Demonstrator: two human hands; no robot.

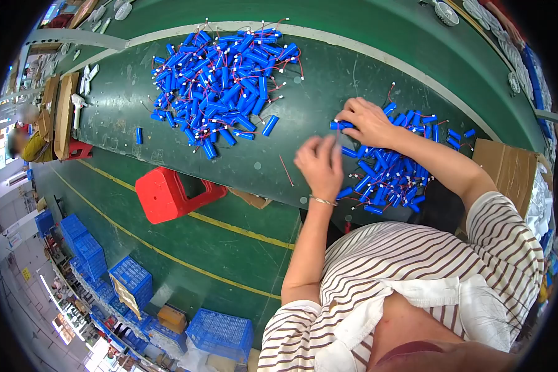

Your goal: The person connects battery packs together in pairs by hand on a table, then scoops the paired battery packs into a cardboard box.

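My right hand (371,124) pinches a blue cylindrical battery (339,125) above the green tabletop. Just below and to the left is my left hand (320,166), its fingers curled together and partly blurred; anything between them is too small to make out. Under and beside my right forearm lies a pile of blue batteries (387,170) with red wires and white connectors. A bigger heap of the same wired batteries (220,87) spreads over the table to the left. A loose red wire (286,170) rests on the surface left of my left hand.
A single battery (139,136) lies apart on the green worktable (115,99). Beside the table's near edge stands a red stool (161,195). An open cardboard box (502,170) is at my right. Blue crates (220,335) stand on the floor at lower left.
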